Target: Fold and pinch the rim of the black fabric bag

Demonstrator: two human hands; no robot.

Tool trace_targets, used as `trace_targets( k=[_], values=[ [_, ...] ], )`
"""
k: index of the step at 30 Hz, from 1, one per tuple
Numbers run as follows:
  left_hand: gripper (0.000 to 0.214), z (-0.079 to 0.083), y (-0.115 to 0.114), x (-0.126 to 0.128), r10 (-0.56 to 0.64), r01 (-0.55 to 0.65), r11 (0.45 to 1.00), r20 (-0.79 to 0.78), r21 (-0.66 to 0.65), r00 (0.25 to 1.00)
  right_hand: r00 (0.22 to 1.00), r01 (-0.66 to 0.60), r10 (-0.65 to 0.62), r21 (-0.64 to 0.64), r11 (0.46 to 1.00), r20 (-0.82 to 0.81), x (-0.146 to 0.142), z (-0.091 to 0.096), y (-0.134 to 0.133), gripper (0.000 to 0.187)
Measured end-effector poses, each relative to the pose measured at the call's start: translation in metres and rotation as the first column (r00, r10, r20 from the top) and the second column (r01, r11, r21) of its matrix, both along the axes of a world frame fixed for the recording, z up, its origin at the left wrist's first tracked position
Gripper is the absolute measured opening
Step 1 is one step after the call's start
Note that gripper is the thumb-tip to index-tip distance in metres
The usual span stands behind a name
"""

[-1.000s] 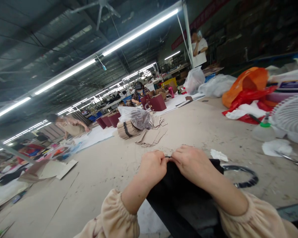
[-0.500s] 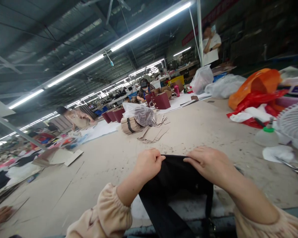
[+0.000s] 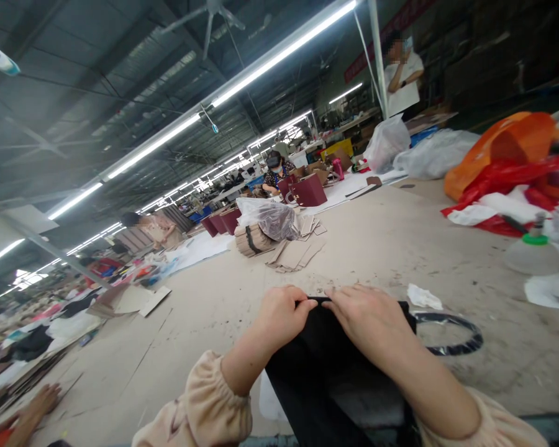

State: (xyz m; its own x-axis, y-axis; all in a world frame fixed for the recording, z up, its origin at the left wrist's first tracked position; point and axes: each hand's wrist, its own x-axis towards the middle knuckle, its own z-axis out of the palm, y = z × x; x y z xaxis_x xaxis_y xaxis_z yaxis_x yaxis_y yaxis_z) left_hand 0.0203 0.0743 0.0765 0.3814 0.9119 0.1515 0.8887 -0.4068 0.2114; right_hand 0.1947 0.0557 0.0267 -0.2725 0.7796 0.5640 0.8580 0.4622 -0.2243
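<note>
A black bag [image 3: 328, 360] stands upright at the table's near edge, between my forearms. My left hand [image 3: 284, 313] pinches its top edge between thumb and fingers. Close beside it, my right hand [image 3: 361, 316] grips the same edge, the fingers over the far side and the thumb towards me. From the bag's right side a dark curved handle [image 3: 475, 341], seemingly wrapped in clear plastic, reaches over the table. My right forearm hides part of the bag, and its bottom is out of view.
Ahead on the table [image 3: 205, 310] lie loose cardboard pieces [image 3: 295, 254] and a strapped cardboard bundle [image 3: 251, 241]. Maroon boxes [image 3: 310, 191] stand farther back. Rightward are an orange bag [image 3: 503, 149] and a green-collared bottle [image 3: 533, 254]. Another person's hand [image 3: 40, 403] rests at lower left.
My right hand has slid left along the bag's top edge, closer to my left hand. The curved handle now shows at the right. The view has shifted slightly.
</note>
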Motion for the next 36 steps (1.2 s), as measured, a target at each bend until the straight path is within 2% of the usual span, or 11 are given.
trace_targets(
  k=[3,7,10,14,19,24,36],
  values=[
    [0.027,0.006,-0.008,-0.007,-0.014,0.016,0.997,0.037,-0.070,0.999,1.000,0.023,-0.023,-0.007,1.000,0.008,-0.003,-0.004,0.008,0.020],
    [0.024,0.005,-0.013,-0.014,0.047,-0.043,0.997,0.062,-0.065,0.997,0.999,0.033,-0.033,0.001,0.999,0.009,0.001,-0.007,0.012,0.021],
    [0.017,0.001,-0.008,-0.012,0.031,-0.026,0.999,0.105,-0.045,0.994,0.999,0.038,-0.038,-0.019,0.999,0.016,0.005,-0.006,0.011,0.020],
    [0.020,-0.004,0.004,-0.003,-0.002,0.006,1.000,0.155,-0.029,0.988,0.997,0.071,-0.070,-0.042,0.997,0.031,0.016,-0.003,0.007,0.020],
    [0.026,-0.005,0.016,0.011,-0.007,0.010,0.999,0.078,-0.032,0.997,0.993,0.110,-0.107,-0.059,0.992,0.048,0.030,-0.003,0.004,0.021],
    [0.029,-0.003,0.022,0.016,0.002,-0.002,0.999,-0.007,-0.034,1.000,0.992,0.122,-0.121,-0.047,0.991,0.041,0.031,-0.004,0.005,0.019],
    [0.030,-0.002,0.023,0.019,0.064,-0.066,0.998,-0.071,-0.025,0.995,0.992,0.124,-0.124,-0.013,0.992,-0.015,0.025,-0.005,0.004,0.018]
  ],
)
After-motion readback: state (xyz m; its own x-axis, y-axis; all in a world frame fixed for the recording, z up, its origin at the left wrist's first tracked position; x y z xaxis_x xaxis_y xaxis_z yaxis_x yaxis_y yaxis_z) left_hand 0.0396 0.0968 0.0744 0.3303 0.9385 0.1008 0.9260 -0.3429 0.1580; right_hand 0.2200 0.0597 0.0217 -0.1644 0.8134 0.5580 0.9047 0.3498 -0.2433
